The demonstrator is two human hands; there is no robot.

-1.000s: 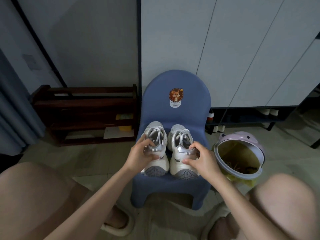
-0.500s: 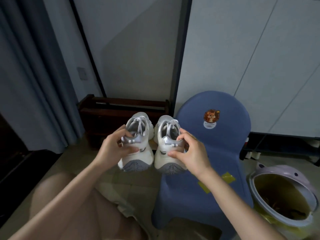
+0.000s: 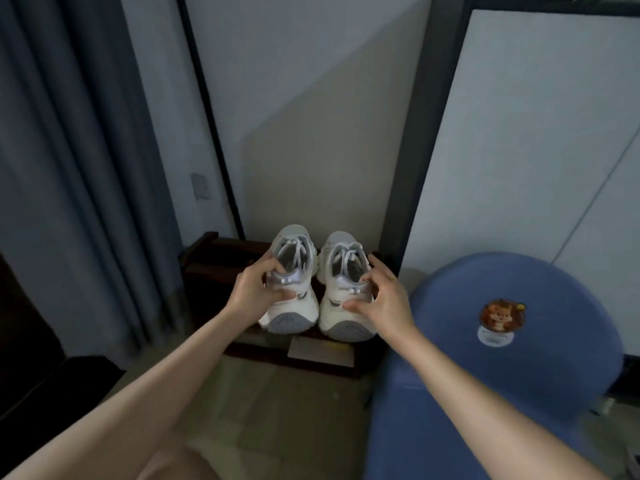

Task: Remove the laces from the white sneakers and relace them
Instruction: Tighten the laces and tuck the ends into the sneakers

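From the head camera, the left hand (image 3: pixel 250 292) grips the heel of the left sneaker (image 3: pixel 291 282), fingers curled round it; the right hand (image 3: pixel 382 299) grips the right sneaker (image 3: pixel 341 289) likewise. Both shoes (laces (image 3: pixel 294 252) still threaded) are held up before a dark wooden rack (image 3: pixel 214 261), left of the blue chair (image 3: pixel 519 358).

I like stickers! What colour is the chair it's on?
Blue chair, seen in the head view.

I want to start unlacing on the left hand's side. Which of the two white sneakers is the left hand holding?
The left sneaker, farther from the blue chair; the left hand grips its heel. The right hand holds the other.
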